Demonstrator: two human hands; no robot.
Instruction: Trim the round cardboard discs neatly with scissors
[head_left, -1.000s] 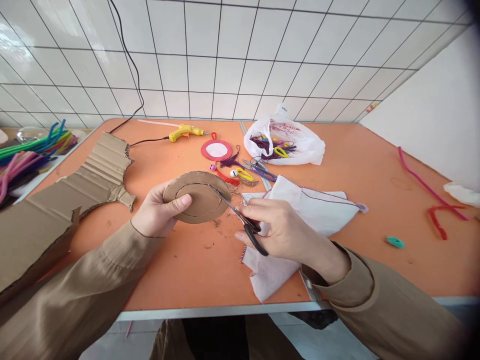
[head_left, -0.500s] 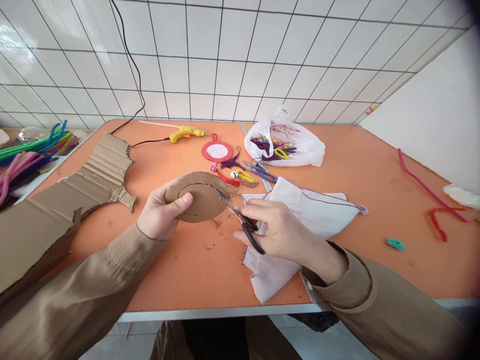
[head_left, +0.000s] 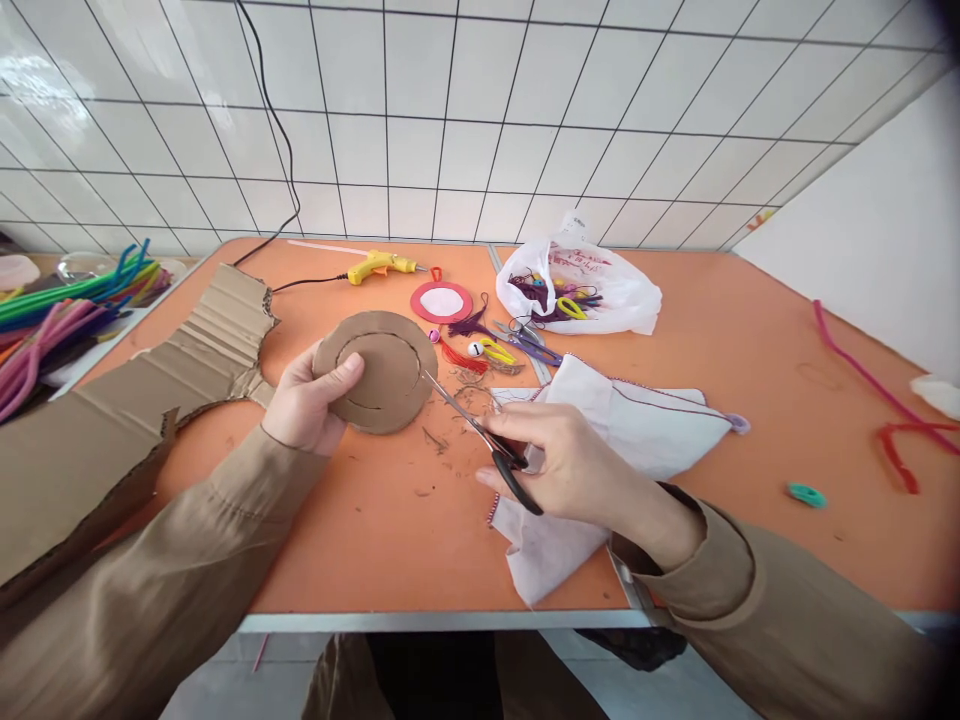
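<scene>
A round cardboard disc (head_left: 386, 375) with a curved cut line inside its rim is held at its left side by my left hand (head_left: 309, 400), thumb on top. My right hand (head_left: 559, 460) grips black-handled scissors (head_left: 510, 478), whose tips point at the disc's right part, near the cut line. Whether the tips touch the cardboard I cannot tell. Beneath and beside my right hand lies a white cloth (head_left: 645, 425) with dark red stitched edges. Small brown scraps (head_left: 435, 440) are scattered on the table just right of the disc.
Torn cardboard (head_left: 150, 400) covers the left of the orange table (head_left: 352, 570). Behind are a yellow glue gun (head_left: 379, 266), a red ring (head_left: 441, 301), purple scissors (head_left: 536, 345) and a white bag (head_left: 615, 300). Pipe cleaners (head_left: 862, 370) lie at right.
The disc in my left hand has moved left and up and is turned more toward the camera. The scissor blades, before over the disc's cut line, are now nearer its right edge.
</scene>
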